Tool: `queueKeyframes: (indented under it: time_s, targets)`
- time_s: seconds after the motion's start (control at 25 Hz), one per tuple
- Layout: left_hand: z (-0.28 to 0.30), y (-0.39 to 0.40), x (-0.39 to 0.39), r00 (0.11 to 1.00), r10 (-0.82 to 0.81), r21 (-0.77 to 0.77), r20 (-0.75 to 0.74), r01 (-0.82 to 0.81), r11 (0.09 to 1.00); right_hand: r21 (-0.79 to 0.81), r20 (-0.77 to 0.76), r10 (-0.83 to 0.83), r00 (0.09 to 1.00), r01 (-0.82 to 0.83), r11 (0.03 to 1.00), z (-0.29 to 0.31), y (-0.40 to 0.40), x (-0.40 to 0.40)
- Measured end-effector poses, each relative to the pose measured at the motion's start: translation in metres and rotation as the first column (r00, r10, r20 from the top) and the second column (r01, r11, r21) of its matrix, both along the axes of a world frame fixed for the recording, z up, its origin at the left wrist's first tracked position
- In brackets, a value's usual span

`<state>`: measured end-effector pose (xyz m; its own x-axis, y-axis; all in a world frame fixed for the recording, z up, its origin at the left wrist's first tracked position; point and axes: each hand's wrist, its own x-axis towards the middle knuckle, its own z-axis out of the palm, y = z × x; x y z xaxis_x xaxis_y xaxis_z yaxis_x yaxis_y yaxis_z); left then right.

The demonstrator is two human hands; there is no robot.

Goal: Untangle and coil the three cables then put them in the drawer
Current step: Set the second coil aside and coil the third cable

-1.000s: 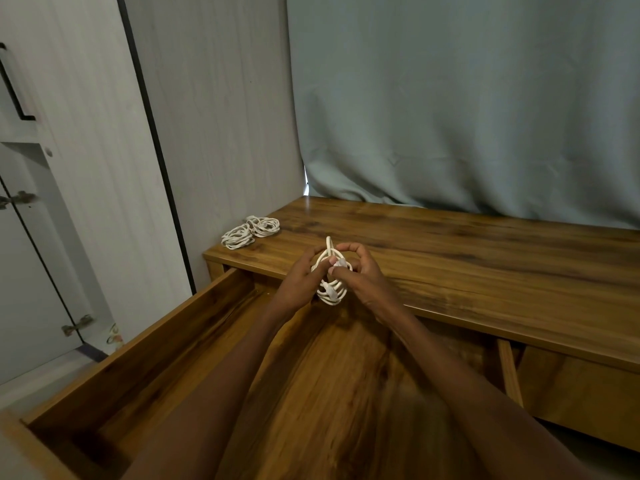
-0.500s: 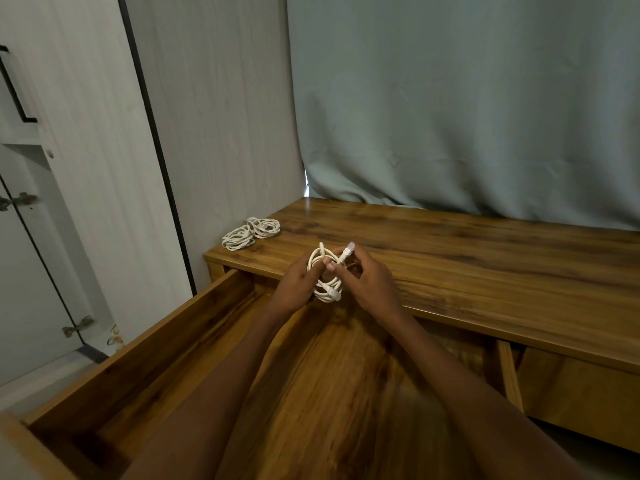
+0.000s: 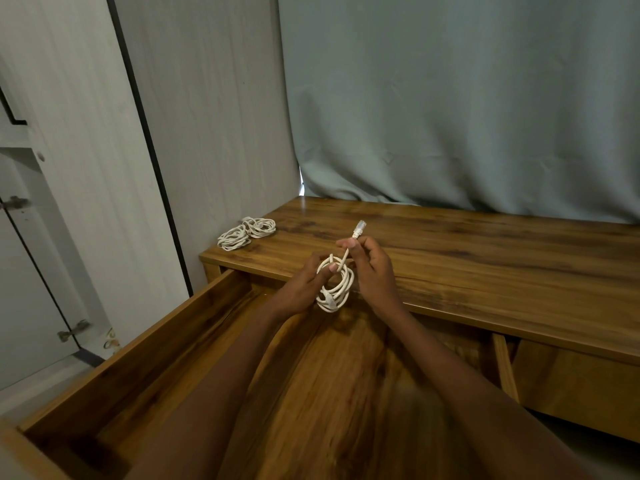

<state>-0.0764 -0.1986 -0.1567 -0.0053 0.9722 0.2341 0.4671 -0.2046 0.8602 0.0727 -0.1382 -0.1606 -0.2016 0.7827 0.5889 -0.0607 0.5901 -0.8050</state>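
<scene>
Both hands work above the back edge of the open drawer (image 3: pixel 145 358), right at the front lip of the wooden counter (image 3: pixel 467 271). The left hand (image 3: pixel 304 285) grips a coiled white cable (image 3: pixel 337 289), its fingers curled around the left side of the loops and a fingertip showing through the middle of the coil. The coil hangs upright between the two hands, with one strand wrapped across its lower part. The right hand (image 3: pixel 372 268) pinches the free end of that same cable between thumb and fingers, holding it up so that the plug (image 3: pixel 359 228) sticks out above the fingertips, clear-tipped and pointing up and away over the counter. The short stretch of cable below the pinch runs down into the top of the coil.

Two more coiled white cables (image 3: pixel 246 232) lie flat on the counter at its far left corner, touching each other side by side, well apart from the hands and close to the pale wood-grain wall panel (image 3: pixel 214 133). A grey-green curtain (image 3: pixel 467 105) hangs behind the counter, its hem resting along the back edge. The drawer is pulled far out toward the person, both forearms reaching over its wooden bottom, and no cable lies in the part of it that shows. A white cupboard door (image 3: pixel 31 265) with metal hinges stands open at the left.
</scene>
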Motion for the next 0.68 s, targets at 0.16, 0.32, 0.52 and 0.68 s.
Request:
queueKeyframes:
  time_s: [0.16, 0.32, 0.52, 0.68]
  targets:
    - [-0.001, -0.003, 0.002, 0.993, -0.110, -0.101, 0.031, 0.113, 0.988, -0.020, -0.024, -0.035, 0.999, 0.035, 0.999, 0.000, -0.003, 0.000]
    - [0.006, -0.004, 0.013, 0.991, -0.134, -0.036, -0.015, 0.133, 0.990, -0.055, -0.039, -0.144, 0.989, 0.141, 0.988, 0.002, 0.002, 0.005]
    - [0.005, -0.002, 0.010, 0.973, -0.101, 0.078, -0.205, 0.119, 0.990, -0.124, -0.058, -0.210, 0.976, 0.201, 0.972, 0.007, 0.008, 0.011]
    - [0.006, -0.004, 0.023, 0.915, 0.010, 0.211, -0.404, 0.083, 0.974, -0.324, -0.055, -0.223, 0.973, 0.194, 0.926, 0.010, 0.018, 0.017]
